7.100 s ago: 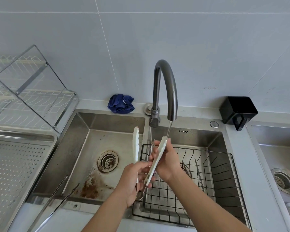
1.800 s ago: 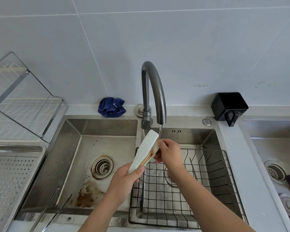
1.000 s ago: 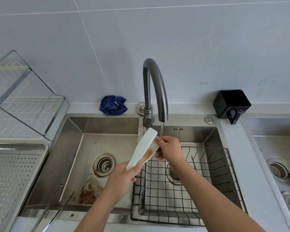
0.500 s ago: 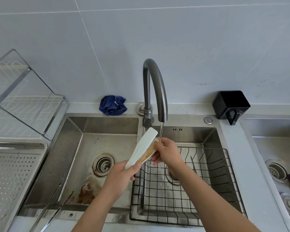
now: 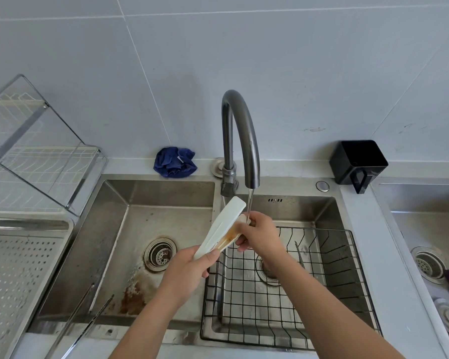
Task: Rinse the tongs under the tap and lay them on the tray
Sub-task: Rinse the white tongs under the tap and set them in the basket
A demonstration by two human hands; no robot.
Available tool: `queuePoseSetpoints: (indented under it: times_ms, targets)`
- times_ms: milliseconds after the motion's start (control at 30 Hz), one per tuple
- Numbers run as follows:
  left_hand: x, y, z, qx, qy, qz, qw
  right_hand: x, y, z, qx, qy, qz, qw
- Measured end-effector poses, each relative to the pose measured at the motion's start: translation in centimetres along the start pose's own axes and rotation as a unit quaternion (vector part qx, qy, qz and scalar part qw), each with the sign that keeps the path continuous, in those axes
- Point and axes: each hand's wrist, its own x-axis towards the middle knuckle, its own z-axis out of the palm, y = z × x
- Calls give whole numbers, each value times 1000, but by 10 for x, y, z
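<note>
A pale tiled wall (image 5: 296, 60) stands behind the grip, a steel sink (image 5: 161, 193) below, a wire rack (image 5: 44, 161) well left.

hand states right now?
Left hand: grips the tongs at the handle end.
Right hand: pinches the tongs' tip under the tap.

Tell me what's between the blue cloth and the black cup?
The grey tap, water running, stands between the blue cloth and black cup; head view.
</note>
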Motion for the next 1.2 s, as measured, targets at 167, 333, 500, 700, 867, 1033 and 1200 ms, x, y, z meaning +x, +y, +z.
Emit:
queuePoseSetpoints:
  times_ms: [167,333,500,700,867,1033,1200]
  targets:
    - [5,1,3,-7,-10,15,1000,5,-3,-8,-13,20,-6,1000]
    - [12,-1,9,-109,-20,-17,994,5,-4,-9,9,44,-12,999]
    - [18,-10,19,-160,-21,-19,987,5,-8,-7,-65,83,-31,994]
    - [22,-16,24,-208,-30,-27,977,4,-12,-12,-43,30,-28,998]
    - [27,-10,30,-196,-35,-9,980,7,-17,-10,-2,78,-30,997]
    - [33,-4,32,-195,-38,-4,980,9,-18,-14,77,106,-39,991]
    - [31,-16,31,-163,-15,4,987,6,-6,-12,91,121,-30,988]
